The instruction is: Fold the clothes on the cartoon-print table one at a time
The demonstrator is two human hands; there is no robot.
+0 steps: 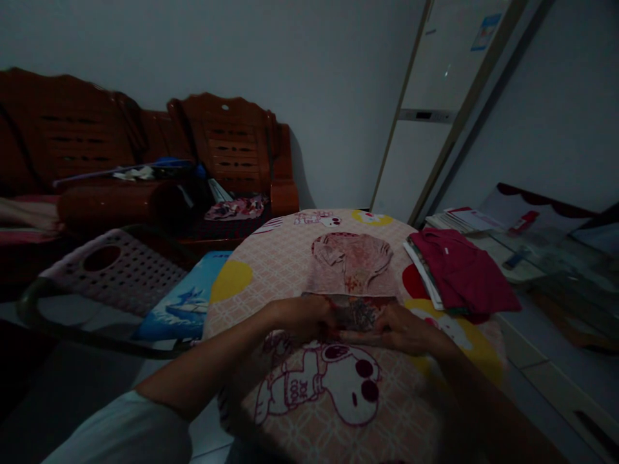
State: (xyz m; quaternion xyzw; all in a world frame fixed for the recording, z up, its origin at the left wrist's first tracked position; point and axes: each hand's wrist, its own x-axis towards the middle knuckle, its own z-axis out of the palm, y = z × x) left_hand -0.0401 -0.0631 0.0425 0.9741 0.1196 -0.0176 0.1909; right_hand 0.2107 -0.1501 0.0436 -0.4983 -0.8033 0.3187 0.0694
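Note:
A pinkish patterned shirt (351, 264) lies spread on the round table, its collar end away from me and its near edge turned up into a fold. My left hand (307, 319) grips the left end of that folded edge with curled fingers. At the right end, my right hand (401, 328) pinches the same edge. Between both hands the greyish inside of the cloth shows. A stack of folded clothes (459, 270), with a magenta garment on top, sits to the right of the shirt.
A patterned cloth (271, 290) covers the table. Left of it stand a pink woven chair (120, 270) and a blue board or bag (188, 303). Wooden seats (232, 142) line the wall, where someone's leg (29, 216) shows. A glass-topped cabinet (541, 258) stands right.

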